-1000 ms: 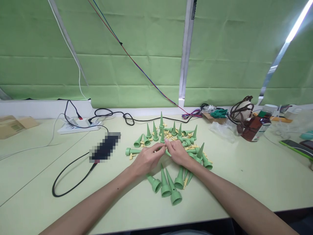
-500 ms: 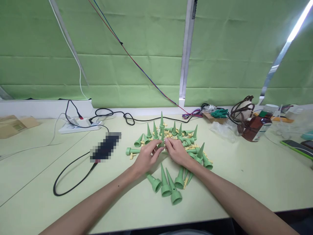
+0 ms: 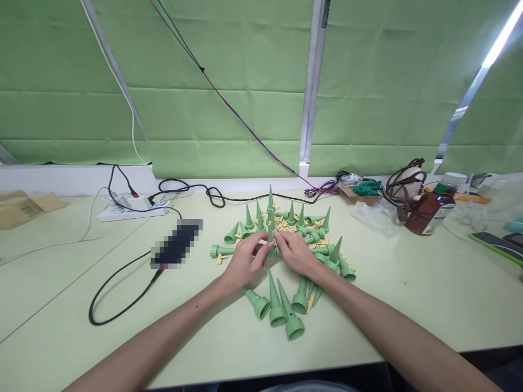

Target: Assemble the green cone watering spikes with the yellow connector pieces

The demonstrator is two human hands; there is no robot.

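Observation:
My left hand [image 3: 248, 258] grips a green plastic watering spike [image 3: 270, 231], its tip pointing up, over the middle of the pile. Fingers pinched, my right hand [image 3: 293, 250] meets the same spike from the other side; anything between those fingertips is too small and hidden to name. Around both hands lie more green spikes, some standing on their wide ends and some on their sides. Small yellow valves [image 3: 281, 222] are scattered among them behind my hands. Closer to me, several spikes [image 3: 277, 314] rest with their open ends facing me.
To the left are a blurred-out dark device [image 3: 176, 245] on a black cable and a white power strip [image 3: 134, 209]. A brown bottle [image 3: 430, 212], a plastic bag [image 3: 372, 218] and a phone [image 3: 496, 246] occupy the right. Wires cross the green wall covering.
The spike in my left hand has shifted slightly and stands a bit more upright. My hands stay close together in nearly the same place.

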